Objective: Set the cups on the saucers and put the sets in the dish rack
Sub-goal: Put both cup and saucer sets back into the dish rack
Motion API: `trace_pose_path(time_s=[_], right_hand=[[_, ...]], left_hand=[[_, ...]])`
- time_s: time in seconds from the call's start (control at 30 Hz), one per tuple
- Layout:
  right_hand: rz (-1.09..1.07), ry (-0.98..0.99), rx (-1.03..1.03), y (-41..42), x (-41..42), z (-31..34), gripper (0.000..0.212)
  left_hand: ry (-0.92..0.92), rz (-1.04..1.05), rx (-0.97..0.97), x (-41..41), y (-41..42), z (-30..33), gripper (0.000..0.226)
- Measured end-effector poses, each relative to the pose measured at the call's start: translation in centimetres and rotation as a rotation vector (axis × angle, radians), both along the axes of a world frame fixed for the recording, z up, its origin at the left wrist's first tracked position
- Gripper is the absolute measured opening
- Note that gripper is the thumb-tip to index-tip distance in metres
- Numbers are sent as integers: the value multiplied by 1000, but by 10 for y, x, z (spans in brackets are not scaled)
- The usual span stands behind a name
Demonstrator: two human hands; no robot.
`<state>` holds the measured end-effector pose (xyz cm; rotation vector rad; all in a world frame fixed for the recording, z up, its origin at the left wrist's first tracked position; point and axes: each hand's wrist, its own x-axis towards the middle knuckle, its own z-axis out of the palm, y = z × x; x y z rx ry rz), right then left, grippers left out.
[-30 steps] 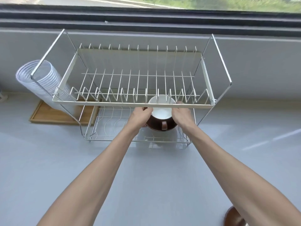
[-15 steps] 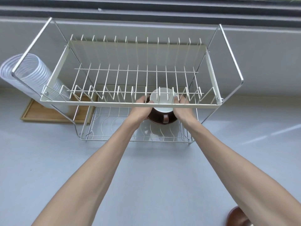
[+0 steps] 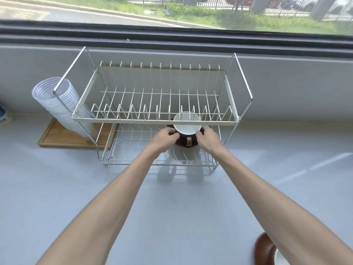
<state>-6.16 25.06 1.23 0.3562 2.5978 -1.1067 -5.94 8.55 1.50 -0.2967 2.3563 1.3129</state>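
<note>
Fingers of the left hand [image 3: 165, 139] and right hand [image 3: 207, 139] curl around opposite edges of one brown saucer [image 3: 185, 145], gripping it from either side. One cup [image 3: 186, 124], white inside with a brown handle, sits on the saucer between the fingertips, within the lower tier of the single two-tier rack [image 3: 156, 119]. A second saucer [image 3: 262, 249] lies well behind the fingers, under the right forearm. Since the earlier frame the set sits slightly nearer the rack's front, both hands unchanged in grip.
</note>
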Motion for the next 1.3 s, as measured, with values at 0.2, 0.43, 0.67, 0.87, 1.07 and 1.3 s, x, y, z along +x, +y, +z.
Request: trace_pose_path(time_s=[0.2,0.43,0.67,0.87,1.07,1.3], right_hand=[[147,34,79,3,44,25,47],[361,-77,246,26,107,44,42],[369,-44,576,56,179,38,49],[151,238,609,88,240,18,49],[-148,381,570,124,295,-12,47],[-309,239,508,161,349,-39,54]], left_hand=[[22,-192,-124,37,9,20,48],[134,-607,-482,91,26,38,48],[216,-864,-768,138,60,27,51],[542,-805,-819,184,91,3,51],[792,-653,-648,226,128,-23,50],[630,-660,-465,266,174,-46,58]])
